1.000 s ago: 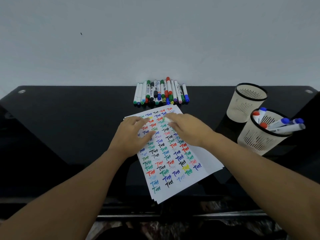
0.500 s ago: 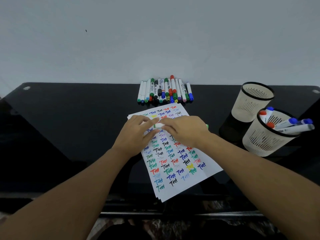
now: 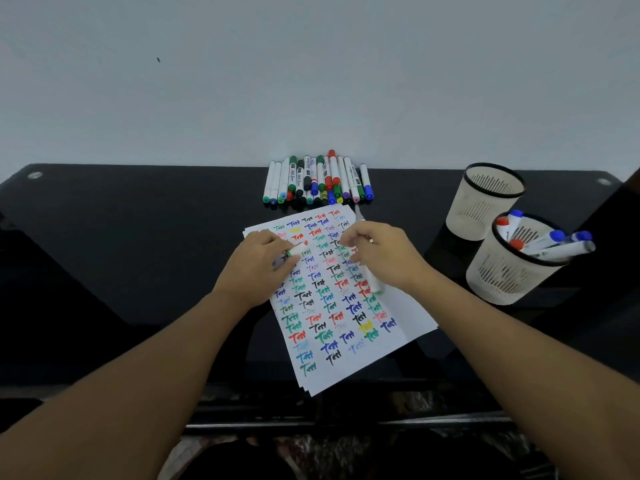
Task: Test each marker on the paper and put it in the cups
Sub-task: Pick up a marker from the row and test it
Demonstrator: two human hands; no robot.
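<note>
Over paper (image 3: 341,327), marker (image 3: 373,284) slants tip-forward, right-hand (image 3: 379,258)-held.

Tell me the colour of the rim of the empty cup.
Black; the empty cup is cream below it, seen from the head view.

Layout on table (image 3: 138,254): paper stack (image 3: 346,327) centre.
Marker row (image 3: 317,181) at 12 o'clock, behind paper. Two cups at 2–3 o'clock: far cup (image 3: 485,199) behind, near cup (image 3: 512,271) in front, markers (image 3: 554,244) in near one. Both hands on paper.
</note>
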